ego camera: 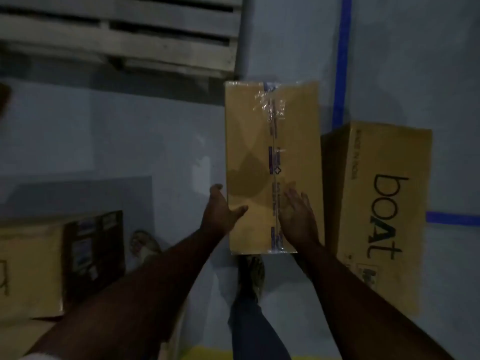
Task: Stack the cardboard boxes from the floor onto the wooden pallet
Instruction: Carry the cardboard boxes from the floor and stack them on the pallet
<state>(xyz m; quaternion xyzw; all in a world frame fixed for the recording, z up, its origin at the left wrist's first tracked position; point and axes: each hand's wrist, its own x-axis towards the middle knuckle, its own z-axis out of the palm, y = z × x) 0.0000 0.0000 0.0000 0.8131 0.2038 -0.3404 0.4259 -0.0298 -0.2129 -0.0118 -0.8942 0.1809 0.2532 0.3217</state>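
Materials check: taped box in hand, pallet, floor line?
Taped box: brown cardboard, matte, its centre seam under glossy clear tape that glints. Pallet: bare, weathered grey wooden slats with gaps. Floor line: looks like blue adhesive tape, possibly paint; too blurred to settle.

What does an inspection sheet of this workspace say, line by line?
Surface: grey floor with blue tape lines.
Job's things: pallet bare at top left; taped box in the middle; boat box on the floor at right; third box at lower left.
Clutter: nothing seen.
Grip: left hand on the taped box's left edge, thumb on top; right hand flat on its top.
Cables: nothing seen.
Surroundings: dim light; the person's feet below the taped box.
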